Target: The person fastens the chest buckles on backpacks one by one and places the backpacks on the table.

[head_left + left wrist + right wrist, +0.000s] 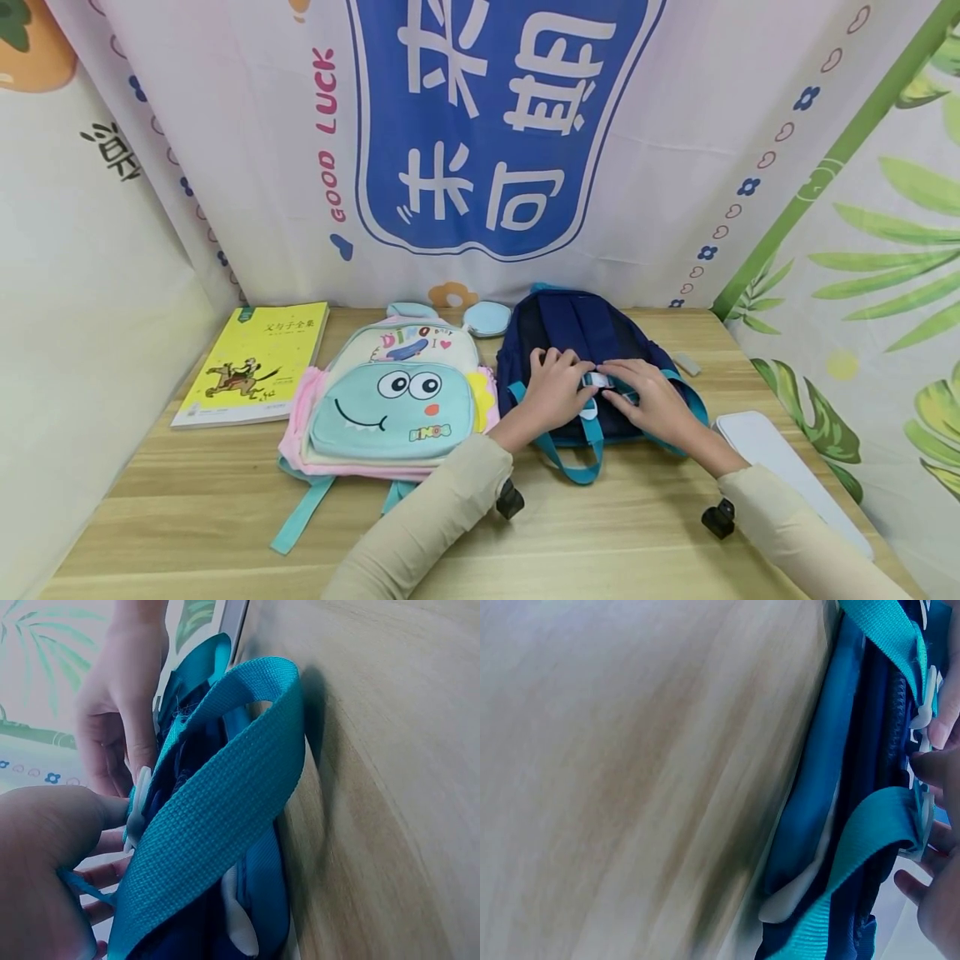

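A navy backpack (577,325) with teal straps lies on the table, its strap side up. Across its middle is a white buckle (597,380) on teal webbing. My left hand (553,390) pinches the buckle's left end, and my right hand (654,402) holds its right end between thumb and fingers. In the left wrist view, a teal strap loop (225,780) arches in front of both hands. A white zipper pull (795,896) hangs at the backpack's side in the right wrist view.
To the left lies a pink and mint dinosaur backpack (393,408), with a yellow book (258,358) beyond it. A small round light-blue item (487,318) sits between the bags. A white case (787,475) and a small grey item (687,364) lie to the right.
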`<state>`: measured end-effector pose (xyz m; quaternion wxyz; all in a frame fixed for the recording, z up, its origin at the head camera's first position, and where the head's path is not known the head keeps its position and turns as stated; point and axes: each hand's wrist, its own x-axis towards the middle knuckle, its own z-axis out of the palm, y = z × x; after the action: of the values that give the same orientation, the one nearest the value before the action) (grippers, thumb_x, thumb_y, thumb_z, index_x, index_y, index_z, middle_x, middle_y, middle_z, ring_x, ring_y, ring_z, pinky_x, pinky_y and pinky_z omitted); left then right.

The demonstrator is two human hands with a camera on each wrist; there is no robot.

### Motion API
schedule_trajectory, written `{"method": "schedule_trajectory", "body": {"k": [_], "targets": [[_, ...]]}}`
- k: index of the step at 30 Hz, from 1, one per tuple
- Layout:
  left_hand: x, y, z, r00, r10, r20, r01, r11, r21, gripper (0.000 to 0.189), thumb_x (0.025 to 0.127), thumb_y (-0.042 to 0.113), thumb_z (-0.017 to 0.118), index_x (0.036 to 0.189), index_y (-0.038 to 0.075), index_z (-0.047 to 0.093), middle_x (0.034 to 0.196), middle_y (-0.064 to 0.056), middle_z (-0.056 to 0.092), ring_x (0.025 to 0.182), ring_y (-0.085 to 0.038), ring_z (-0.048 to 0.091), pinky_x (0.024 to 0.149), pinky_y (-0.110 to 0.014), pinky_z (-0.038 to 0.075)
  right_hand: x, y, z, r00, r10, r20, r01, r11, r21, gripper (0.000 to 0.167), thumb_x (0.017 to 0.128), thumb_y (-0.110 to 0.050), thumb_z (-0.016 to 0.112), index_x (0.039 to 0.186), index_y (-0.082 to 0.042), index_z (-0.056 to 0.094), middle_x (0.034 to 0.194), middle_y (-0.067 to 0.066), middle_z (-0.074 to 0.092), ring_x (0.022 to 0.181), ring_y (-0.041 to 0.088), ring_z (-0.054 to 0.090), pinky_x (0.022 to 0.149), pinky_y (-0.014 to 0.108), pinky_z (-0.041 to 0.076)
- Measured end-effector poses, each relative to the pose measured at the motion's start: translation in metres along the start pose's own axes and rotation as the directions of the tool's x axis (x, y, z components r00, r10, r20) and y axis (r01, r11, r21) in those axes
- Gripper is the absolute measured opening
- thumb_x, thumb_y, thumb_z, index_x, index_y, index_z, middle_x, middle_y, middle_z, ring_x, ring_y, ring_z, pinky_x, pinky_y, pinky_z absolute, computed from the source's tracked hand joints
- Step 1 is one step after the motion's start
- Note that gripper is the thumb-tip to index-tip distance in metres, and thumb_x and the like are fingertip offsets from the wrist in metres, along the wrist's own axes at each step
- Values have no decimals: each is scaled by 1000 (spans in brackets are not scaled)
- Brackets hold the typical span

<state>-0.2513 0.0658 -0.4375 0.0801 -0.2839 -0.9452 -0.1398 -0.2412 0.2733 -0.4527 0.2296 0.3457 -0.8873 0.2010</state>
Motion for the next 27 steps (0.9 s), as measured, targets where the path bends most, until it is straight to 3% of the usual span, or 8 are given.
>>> {"method": "schedule_trajectory", "body": {"k": [14, 27], "targets": [[-5, -2, -12, 999, -20, 38, 19, 1000, 4, 45, 103, 48, 55, 142, 26, 60, 132, 0, 60, 122, -24, 52, 114, -55, 30, 2, -1, 1, 1000, 25, -8, -25, 1000, 16, 41, 85, -5, 80, 124, 0, 70, 125, 22, 68, 116, 40, 63, 95, 58, 52], [-17, -17, -41, 1000, -22, -13, 21, 999, -30, 45, 103, 46, 57, 141, 24, 61, 132, -1, 62, 121, -24, 54, 115, -57, 30, 18, -13, 4, 998, 32, -54, -28, 996, 81, 41, 87, -2, 77, 127, 0, 68, 129, 23, 67, 121, 40, 60, 98, 60, 49]]}}
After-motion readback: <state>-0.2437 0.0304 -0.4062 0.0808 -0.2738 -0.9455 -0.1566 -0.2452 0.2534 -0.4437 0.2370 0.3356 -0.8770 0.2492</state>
